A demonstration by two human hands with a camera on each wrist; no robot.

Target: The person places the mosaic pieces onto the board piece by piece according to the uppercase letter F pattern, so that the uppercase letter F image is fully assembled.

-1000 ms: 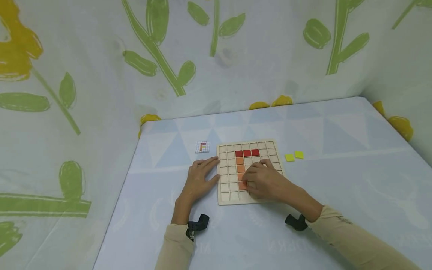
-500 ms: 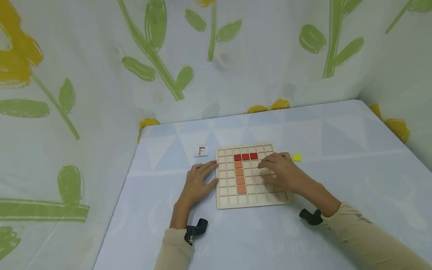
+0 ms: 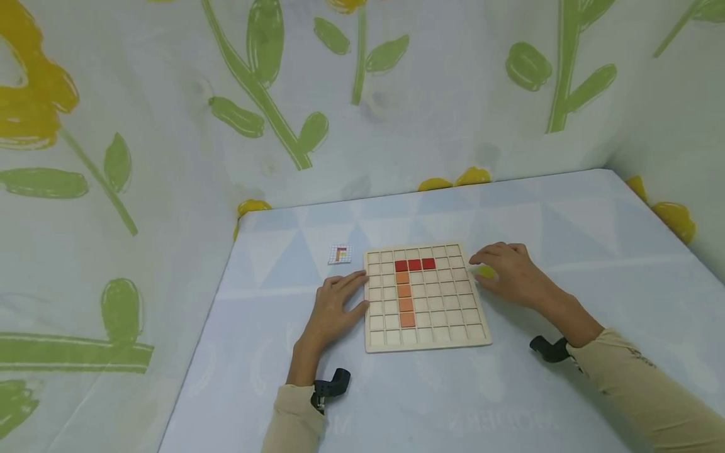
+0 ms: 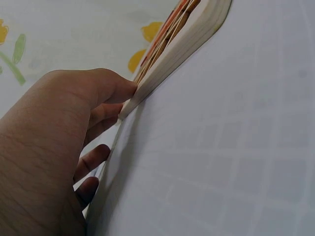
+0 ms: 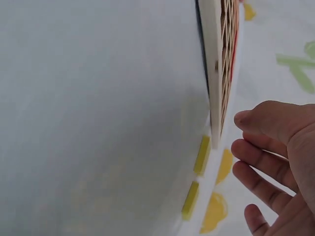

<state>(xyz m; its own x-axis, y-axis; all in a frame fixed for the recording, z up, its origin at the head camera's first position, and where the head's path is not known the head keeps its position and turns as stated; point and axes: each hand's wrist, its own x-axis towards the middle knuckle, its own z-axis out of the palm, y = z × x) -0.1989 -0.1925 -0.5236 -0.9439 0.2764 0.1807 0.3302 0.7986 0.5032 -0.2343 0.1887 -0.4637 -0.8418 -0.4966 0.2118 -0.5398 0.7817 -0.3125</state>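
Note:
A wooden grid board [image 3: 447,296] lies flat on the table. It bears a row of red square tiles [image 3: 415,265] and, below the left one, a column of orange square tiles [image 3: 404,290]. My left hand [image 3: 331,311] rests beside the board, its extended fingertips touching the left edge. Off the board's right edge is my right hand [image 3: 512,275], over the yellow tiles and partly covering them. In the right wrist view two yellow tiles [image 5: 202,155] lie on the table, apart from that hand's loosely bent fingers [image 5: 263,160], which hold nothing.
A small pattern card [image 3: 340,254] lies beyond the left hand, by the board's upper left corner. Patterned cloth [image 3: 294,402] covers the table. Flower-printed sheets [image 3: 442,94] rise behind it and at both sides. A dark wrist mount [image 3: 331,384] sits on each forearm.
My right hand has moved off the board's orange column to the right, to the yellow tiles, uncovering the orange tiles. The left hand has stayed at the board's left edge.

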